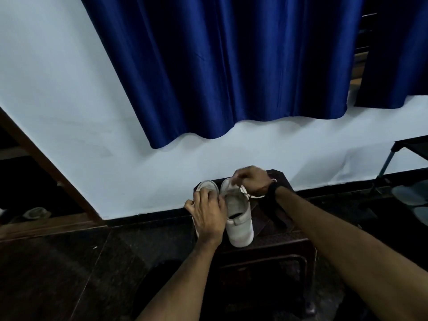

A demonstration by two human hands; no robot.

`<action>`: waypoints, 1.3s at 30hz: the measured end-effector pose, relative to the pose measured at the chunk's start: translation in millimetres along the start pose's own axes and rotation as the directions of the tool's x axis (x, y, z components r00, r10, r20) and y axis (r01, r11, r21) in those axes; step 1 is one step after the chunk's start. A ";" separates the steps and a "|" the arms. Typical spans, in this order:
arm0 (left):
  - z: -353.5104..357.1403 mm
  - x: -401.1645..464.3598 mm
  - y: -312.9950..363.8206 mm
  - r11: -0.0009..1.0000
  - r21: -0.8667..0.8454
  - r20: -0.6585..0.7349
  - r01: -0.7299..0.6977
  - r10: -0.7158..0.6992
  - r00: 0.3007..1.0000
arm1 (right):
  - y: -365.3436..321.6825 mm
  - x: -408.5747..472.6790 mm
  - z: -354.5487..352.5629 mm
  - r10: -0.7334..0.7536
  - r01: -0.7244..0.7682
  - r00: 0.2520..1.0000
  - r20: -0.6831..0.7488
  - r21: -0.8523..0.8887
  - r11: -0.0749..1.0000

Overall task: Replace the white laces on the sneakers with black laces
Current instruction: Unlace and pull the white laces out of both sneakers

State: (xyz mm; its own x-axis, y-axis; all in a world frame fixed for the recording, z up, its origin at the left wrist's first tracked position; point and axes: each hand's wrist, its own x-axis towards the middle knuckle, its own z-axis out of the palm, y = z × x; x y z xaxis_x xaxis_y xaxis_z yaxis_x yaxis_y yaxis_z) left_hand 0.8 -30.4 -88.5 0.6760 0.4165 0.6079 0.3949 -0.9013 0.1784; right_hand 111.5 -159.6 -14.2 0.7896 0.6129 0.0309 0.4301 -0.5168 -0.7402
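Observation:
Two white sneakers stand side by side on a dark brown stool point(284, 242), toes toward the wall. The right sneaker point(239, 224) is mostly in view; the left sneaker point(208, 185) shows only its toe, the rest hidden under my left hand point(208, 215). My left hand lies over the left sneaker with its fingers pressed against the right sneaker's upper. My right hand point(251, 178) is over the right sneaker's toe, fingers pinched on a white lace point(249, 194) that loops out to the right. A dark strip point(279, 213) lies on the stool under my right wrist; it may be a black lace.
A white wall with a blue curtain point(231, 66) rises just behind the stool. A dark wooden door frame point(46, 163) stands at the left. A metal-legged rack point(393, 156) and grey footwear point(414, 195) are at the right. The floor is dark stone.

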 end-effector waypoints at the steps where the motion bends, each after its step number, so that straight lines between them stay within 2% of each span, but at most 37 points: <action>1: 0.2 -0.5 1.1 1.000 0.006 0.000 0.000 0.000 1.000 | 5.9 -0.1 -4.8 0.110 -0.083 0.993 -0.042 0.411 0.908; 2: 0.3 -1.1 1.9 1.000 0.014 -0.001 -0.004 0.004 1.000 | 12.7 1.2 -6.3 0.183 -0.127 0.983 -0.024 0.632 0.764; 3: -0.1 -1.6 2.4 1.000 0.019 -0.003 -0.008 0.008 1.000 | 18.1 -0.5 -6.0 0.202 -0.168 0.979 0.030 0.683 0.711; 4: -0.7 -1.9 2.8 1.000 0.020 -0.006 -0.012 0.013 1.000 | 21.2 -3.4 -5.3 0.184 -0.199 0.979 0.091 0.642 0.740; 5: -1.1 -1.9 3.4 1.000 0.019 -0.008 -0.015 0.016 1.000 | 22.3 -5.3 -5.9 0.146 -0.209 0.976 0.160 0.511 0.834; 6: -1.3 -1.6 3.7 1.000 0.016 -0.007 -0.015 0.015 1.000 | 19.8 -9.6 -9.0 0.111 -0.168 0.976 0.188 0.324 0.931; 7: -1.4 -1.2 3.5 1.000 0.014 0.000 -0.015 0.015 1.000 | 19.7 -9.3 -11.0 -0.005 -0.035 0.984 0.179 0.218 0.975; 8: -1.5 -0.9 3.0 1.000 0.016 0.007 -0.017 0.017 1.000 | 17.6 -6.8 -13.5 -0.079 0.024 0.981 0.179 0.294 0.956; 9: -1.4 -1.0 2.5 1.000 0.021 0.014 -0.020 0.019 1.000 | 12.5 -7.7 -17.2 -0.082 0.007 0.986 0.143 0.464 0.886; 11: -1.6 -1.7 2.6 0.999 0.030 0.014 -0.023 0.023 1.000 | 10.9 -5.7 -24.9 0.003 0.002 1.000 -0.006 0.701 0.714; 13: -1.2 -1.0 2.9 0.999 0.028 0.010 -0.023 0.023 1.000 | 12.0 -9.1 -29.8 0.052 -0.062 0.998 0.041 0.859 0.509; 14: -0.5 -0.9 3.1 0.999 0.026 0.008 -0.022 0.022 1.000 | 11.1 -13.4 -30.0 0.057 -0.137 0.990 0.125 0.856 0.499; 15: -0.1 -1.0 2.8 1.000 0.024 0.005 -0.020 0.020 1.000 | 10.0 -19.8 -33.1 0.103 -0.206 0.978 0.184 0.738 0.643; 16: 0.3 -1.1 2.8 1.000 0.022 0.002 -0.018 0.018 1.000 | 9.9 -24.7 -33.1 0.128 -0.224 0.966 0.224 0.481 0.847; 17: 0.4 -0.9 2.9 1.000 0.020 0.001 -0.018 0.018 1.000 | 8.7 -28.5 -32.9 0.132 -0.187 0.963 0.234 0.232 0.955; 18: 0.6 -0.7 3.1 1.000 0.021 0.004 -0.019 0.019 1.000 | 8.6 -26.3 -30.4 0.051 -0.090 0.975 0.214 0.173 0.981; 19: 0.4 -0.7 3.2 1.000 0.023 0.009 -0.020 0.019 1.000 | 6.8 -26.0 -29.0 -0.037 -0.015 0.984 0.177 0.282 0.959; 21: -0.7 -0.7 3.6 0.999 0.027 0.014 -0.017 0.017 1.000 | 4.5 -20.4 -32.8 -0.079 0.054 0.997 0.016 0.597 0.800; 23: -1.7 -0.3 4.3 0.999 0.032 0.014 -0.019 0.018 1.000 | 6.2 -18.7 -45.7 -0.078 0.099 0.995 -0.067 0.819 0.565; 26: -0.4 -0.7 3.8 0.999 0.033 0.005 -0.028 0.028 1.000 | 6.9 -22.6 -54.9 -0.056 0.041 0.998 -0.029 0.974 0.224; 27: 0.1 -0.8 3.4 0.999 0.032 0.003 -0.029 0.029 1.000 | 6.1 -24.2 -55.7 -0.035 0.001 0.999 0.005 0.985 0.173; 28: 0.8 -0.4 3.3 0.999 0.032 0.003 -0.028 0.028 1.000 | 7.1 -25.2 -55.5 -0.006 -0.034 0.999 0.037 0.974 0.223; 29: 0.9 -0.2 2.9 0.999 0.032 0.006 -0.026 0.026 1.000 | 10.1 -25.2 -55.7 0.022 -0.073 0.997 0.070 0.917 0.391; 30: 1.0 0.0 2.7 0.999 0.030 0.013 -0.023 0.023 1.000 | 12.9 -25.0 -55.0 0.033 -0.102 0.994 0.105 0.762 0.640; 31: 0.8 -0.5 2.5 0.999 0.026 0.018 -0.021 0.021 1.000 | 14.8 -26.7 -54.8 0.029 -0.104 0.988 0.155 0.507 0.856; 32: 0.8 -1.0 2.5 1.000 0.022 0.018 -0.021 0.020 1.000 | 14.6 -28.6 -53.9 0.004 -0.065 0.976 0.216 0.277 0.959; 33: 0.5 -1.1 2.9 1.000 0.019 0.015 -0.020 0.020 1.000 | 14.5 -28.8 -53.0 -0.041 -0.004 0.969 0.244 0.179 0.984; 34: 0.1 -0.9 3.1 1.000 0.017 0.014 -0.018 0.018 1.000 | 12.3 -29.8 -53.6 -0.079 0.018 0.970 0.231 0.254 0.967; 35: -0.4 -0.5 3.6 1.000 0.015 0.013 -0.015 0.015 1.000 | 7.8 -31.8 -55.8 -0.098 0.017 0.982 0.164 0.437 0.899; 37: -0.7 -0.5 4.5 1.000 0.016 0.010 -0.014 0.014 1.000 | 2.2 -32.2 -64.3 -0.082 0.090 0.996 -0.047 0.728 0.679; 39: 0.1 -0.8 3.9 1.000 0.015 0.019 -0.017 0.017 1.000 | 3.9 -33.9 -70.3 -0.079 0.186 0.982 -0.169 0.847 0.498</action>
State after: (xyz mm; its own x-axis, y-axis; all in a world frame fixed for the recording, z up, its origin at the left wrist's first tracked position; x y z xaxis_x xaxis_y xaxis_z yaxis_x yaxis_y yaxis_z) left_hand 1.9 -34.2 -88.4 0.6942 0.4034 0.5961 0.3927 -0.9063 0.1560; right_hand 117.2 -224.4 29.1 0.8155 0.5421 0.2026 -0.0097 0.3629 -0.9318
